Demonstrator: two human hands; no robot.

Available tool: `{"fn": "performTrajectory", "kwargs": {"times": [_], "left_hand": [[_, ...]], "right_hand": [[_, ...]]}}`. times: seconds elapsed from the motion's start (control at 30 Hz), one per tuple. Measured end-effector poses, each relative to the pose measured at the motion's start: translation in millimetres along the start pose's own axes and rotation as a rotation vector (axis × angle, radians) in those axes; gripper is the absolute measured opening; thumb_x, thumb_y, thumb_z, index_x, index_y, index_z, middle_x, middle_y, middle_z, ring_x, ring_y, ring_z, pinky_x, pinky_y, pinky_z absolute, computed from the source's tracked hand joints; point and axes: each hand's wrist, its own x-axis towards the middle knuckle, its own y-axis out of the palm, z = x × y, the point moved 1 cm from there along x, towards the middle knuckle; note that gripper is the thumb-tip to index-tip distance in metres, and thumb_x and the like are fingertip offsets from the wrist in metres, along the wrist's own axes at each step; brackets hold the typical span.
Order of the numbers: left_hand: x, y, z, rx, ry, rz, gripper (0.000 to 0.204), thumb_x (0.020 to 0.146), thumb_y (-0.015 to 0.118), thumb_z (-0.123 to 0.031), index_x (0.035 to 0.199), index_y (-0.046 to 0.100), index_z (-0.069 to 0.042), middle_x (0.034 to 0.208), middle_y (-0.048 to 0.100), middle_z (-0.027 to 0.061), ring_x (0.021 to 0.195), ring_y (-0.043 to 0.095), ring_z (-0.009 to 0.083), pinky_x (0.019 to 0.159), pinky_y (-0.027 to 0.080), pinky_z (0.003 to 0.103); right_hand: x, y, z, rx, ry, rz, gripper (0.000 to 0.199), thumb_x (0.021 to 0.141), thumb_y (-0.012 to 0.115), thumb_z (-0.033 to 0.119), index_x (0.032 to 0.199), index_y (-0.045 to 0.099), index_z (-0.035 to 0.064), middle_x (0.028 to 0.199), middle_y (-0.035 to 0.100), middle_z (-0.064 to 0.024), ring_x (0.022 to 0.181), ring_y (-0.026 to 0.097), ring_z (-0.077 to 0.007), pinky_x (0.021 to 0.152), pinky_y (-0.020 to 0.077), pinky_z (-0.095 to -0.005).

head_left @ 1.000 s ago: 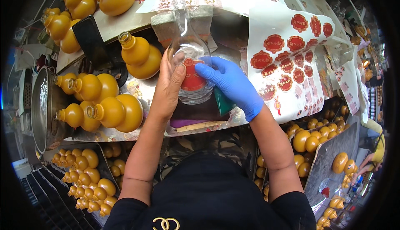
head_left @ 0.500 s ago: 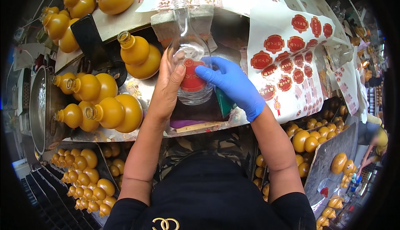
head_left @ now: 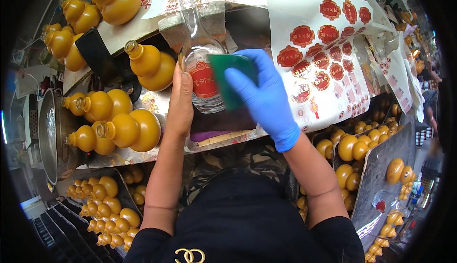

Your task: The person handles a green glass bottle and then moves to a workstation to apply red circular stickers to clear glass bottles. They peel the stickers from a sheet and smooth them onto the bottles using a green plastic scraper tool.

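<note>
A clear glass bottle (head_left: 194,37) lies tilted over the bench, its neck pointing away from me. Round its left side my left hand (head_left: 180,103) is wrapped, thumb along the edge. On the bottle's belly sits a red label (head_left: 203,78) with lettering. My right hand (head_left: 266,96), in a blue glove, grips a flat green scraper (head_left: 227,82), thumb on its upper face. The scraper lies against the label's right part and covers it. Behind the bottle is a folded grey cloth (head_left: 214,22).
Several amber gourd-shaped bottles (head_left: 143,129) stand at the left, beside a metal pan (head_left: 50,134) and a black phone-like slab (head_left: 97,49). A sheet of red stickers (head_left: 285,25) hangs over the right side. Racks below hold more gourd bottles (head_left: 105,187).
The green scraper has come up from beneath my right hand onto the label. My right thumb has left the label for the scraper. The bottle appears slightly further left.
</note>
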Motion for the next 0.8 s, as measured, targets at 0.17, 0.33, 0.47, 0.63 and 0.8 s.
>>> {"fn": "performTrajectory", "kwargs": {"times": [0.17,0.33,0.47,0.63,0.8], "left_hand": [[2,-8,11,0.099,0.055,0.005,0.07,0.1,0.033,-0.053,0.147,0.019,-0.002,0.137,0.044,0.0153,0.126,0.045,0.0224,0.107,0.035,0.035],[2,-8,14,0.106,0.038,0.014,0.07,0.101,0.031,-0.05,0.149,0.015,-0.001,0.137,0.044,0.0161,0.127,0.045,0.0227,0.107,0.034,0.035],[0,-10,17,0.086,-0.003,0.008,0.07,0.101,0.03,-0.051,0.149,0.014,-0.003,0.138,0.043,0.0158,0.127,0.045,0.0227,0.107,0.034,0.035],[-2,-10,13,0.086,-0.105,-0.035,0.067,0.102,0.028,-0.052,0.147,0.022,-0.003,0.137,0.046,0.0142,0.126,0.046,0.0219,0.108,0.034,0.034],[-1,-16,21,0.041,-0.114,-0.057,0.064,0.103,0.025,-0.05,0.144,0.033,-0.001,0.135,0.051,0.0122,0.124,0.049,0.0201,0.108,0.034,0.033]], "right_hand": [[1,12,-10,-0.417,-0.224,-0.082,0.033,0.09,0.063,0.019,0.113,0.047,0.0011,0.09,0.066,-0.0199,0.081,0.069,-0.0285,0.069,0.0533,-0.0378],[-4,11,-23,-0.257,-0.166,-0.179,0.032,0.09,0.064,0.018,0.112,0.049,0.0009,0.09,0.066,-0.0172,0.08,0.068,-0.0261,0.07,0.0527,-0.0359],[-4,7,-26,-0.274,-0.125,-0.197,0.032,0.089,0.065,0.018,0.111,0.051,0.0005,0.092,0.064,-0.0152,0.078,0.065,-0.0221,0.072,0.0516,-0.0342],[-7,2,-26,-0.073,0.113,-0.17,0.035,0.09,0.065,0.019,0.114,0.05,-0.0006,0.09,0.062,-0.0123,0.068,0.063,-0.0167,0.054,0.0516,-0.0283],[-9,-3,-27,0.053,0.246,-0.162,0.034,0.091,0.064,0.021,0.113,0.049,-0.0009,0.09,0.061,-0.0112,0.062,0.06,-0.0136,0.042,0.0479,-0.0239]]}}
